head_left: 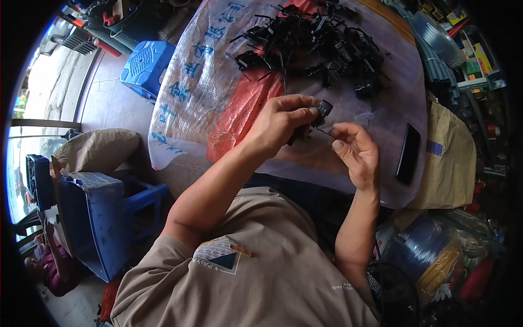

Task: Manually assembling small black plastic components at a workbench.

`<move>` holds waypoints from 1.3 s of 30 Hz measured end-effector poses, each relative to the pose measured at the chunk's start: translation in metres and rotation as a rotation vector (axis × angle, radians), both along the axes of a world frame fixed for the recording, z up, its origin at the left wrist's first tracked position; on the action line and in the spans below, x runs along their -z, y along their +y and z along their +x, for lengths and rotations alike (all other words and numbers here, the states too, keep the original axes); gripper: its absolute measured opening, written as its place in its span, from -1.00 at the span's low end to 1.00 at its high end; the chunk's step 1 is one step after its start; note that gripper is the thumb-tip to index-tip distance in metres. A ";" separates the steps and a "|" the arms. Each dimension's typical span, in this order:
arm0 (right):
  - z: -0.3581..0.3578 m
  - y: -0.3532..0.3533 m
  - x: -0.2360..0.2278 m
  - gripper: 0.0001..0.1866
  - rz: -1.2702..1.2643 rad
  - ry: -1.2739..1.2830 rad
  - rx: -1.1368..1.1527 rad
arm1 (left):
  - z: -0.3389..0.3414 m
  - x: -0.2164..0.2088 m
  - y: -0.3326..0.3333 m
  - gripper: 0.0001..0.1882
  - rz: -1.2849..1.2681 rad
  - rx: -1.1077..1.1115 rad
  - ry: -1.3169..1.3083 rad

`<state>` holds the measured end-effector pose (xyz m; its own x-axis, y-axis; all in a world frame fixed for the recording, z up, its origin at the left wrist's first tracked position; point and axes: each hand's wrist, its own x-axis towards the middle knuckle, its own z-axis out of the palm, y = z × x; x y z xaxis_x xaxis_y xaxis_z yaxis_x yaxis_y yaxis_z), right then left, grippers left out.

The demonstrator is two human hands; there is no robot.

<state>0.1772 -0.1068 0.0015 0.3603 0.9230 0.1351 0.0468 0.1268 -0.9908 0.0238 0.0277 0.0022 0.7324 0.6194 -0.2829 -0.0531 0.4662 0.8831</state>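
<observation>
Gripping a small black part (325,107) between thumb and fingers, the left hand (287,121) hovers above a pale plastic sheet (395,117). Just right of this grip, the right hand (358,155) curls its fingers at a thin dark rod (322,131); whether they pinch it cannot be told. Beyond the grip lies a heap of black pieces (310,46); farther right, a black phone (407,154).

Table (400,24) under pale sheeting (182,117): black parts (348,57), red plastic (242,111), black phone (408,154).
</observation>
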 end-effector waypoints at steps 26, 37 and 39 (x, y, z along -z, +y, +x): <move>-0.008 0.062 -0.034 -0.90 -0.376 -0.224 -0.347 | -0.038 -0.003 0.017 -0.59 0.791 0.179 0.147; -0.018 0.136 -0.016 -0.68 -0.073 -0.735 -0.067 | -0.121 -0.009 0.094 -0.73 0.200 -0.345 -0.436; 0.001 0.140 0.017 -0.57 0.050 -1.038 -0.069 | -0.149 -0.014 0.127 -0.79 0.302 -0.558 -0.355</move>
